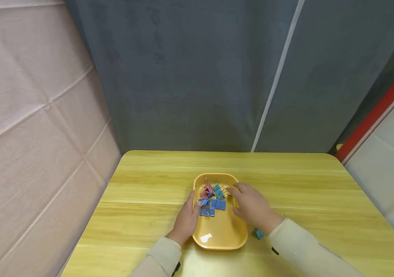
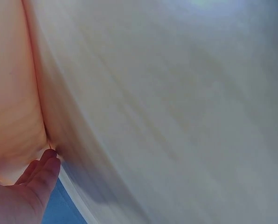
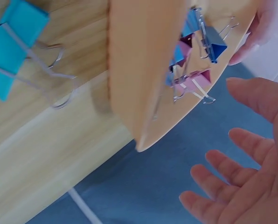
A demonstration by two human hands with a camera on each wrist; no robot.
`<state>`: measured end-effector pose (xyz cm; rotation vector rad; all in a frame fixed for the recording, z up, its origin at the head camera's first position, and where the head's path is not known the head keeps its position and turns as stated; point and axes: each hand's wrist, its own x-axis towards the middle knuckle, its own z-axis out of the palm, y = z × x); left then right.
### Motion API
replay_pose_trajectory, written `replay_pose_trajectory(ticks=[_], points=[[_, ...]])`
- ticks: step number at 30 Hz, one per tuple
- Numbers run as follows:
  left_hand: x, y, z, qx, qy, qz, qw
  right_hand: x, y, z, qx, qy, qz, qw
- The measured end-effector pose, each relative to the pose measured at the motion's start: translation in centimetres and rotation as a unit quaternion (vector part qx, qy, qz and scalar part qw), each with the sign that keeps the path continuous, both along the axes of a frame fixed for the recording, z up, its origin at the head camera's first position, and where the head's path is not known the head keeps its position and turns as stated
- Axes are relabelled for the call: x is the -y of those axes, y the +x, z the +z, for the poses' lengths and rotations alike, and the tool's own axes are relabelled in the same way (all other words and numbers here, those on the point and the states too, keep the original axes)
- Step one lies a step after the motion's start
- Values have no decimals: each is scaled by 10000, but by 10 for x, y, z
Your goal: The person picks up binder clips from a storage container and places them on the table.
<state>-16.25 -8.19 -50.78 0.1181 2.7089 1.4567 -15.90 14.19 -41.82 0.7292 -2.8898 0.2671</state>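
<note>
A yellow-orange tray (image 1: 222,232) with rounded corners is on the wooden table, holding several binder clips. Blue clips (image 1: 218,204) are in its left and middle part, pink clips (image 1: 206,190) and a teal clip (image 1: 219,192) towards the far end. My left hand (image 1: 187,218) grips the tray's left side, thumb over the rim and fingers against the outer wall. At the right rim is my right hand (image 1: 255,206); the right wrist view shows its fingers (image 3: 213,184) spread, with nothing held. A loose teal binder clip (image 1: 258,233) lies on the table beside the right wrist.
The wooden table (image 1: 148,181) extends to both sides of the tray. A dark grey curtain (image 1: 190,77) hangs behind its far edge. Pale cloth (image 1: 37,161) covers the left side, and a white panel with a red edge (image 1: 380,107) is at the right.
</note>
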Motion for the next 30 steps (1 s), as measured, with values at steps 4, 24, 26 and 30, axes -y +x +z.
replay_pose_trajectory(ticks=[4, 24, 26, 30], points=[[0, 0, 0, -64, 0, 11, 10000, 10, -2, 1, 142, -84, 86, 9998], [1, 0, 0, 37, -20, 39, 10000, 54, -14, 0, 670, -65, 664, 9955], [0, 1, 1, 23, -30, 29, 10000, 56, -16, -1, 688, -24, 691, 9952], [-1, 1, 1, -50, -57, 31, 10000, 60, -19, -3, 709, 67, 718, 9949]])
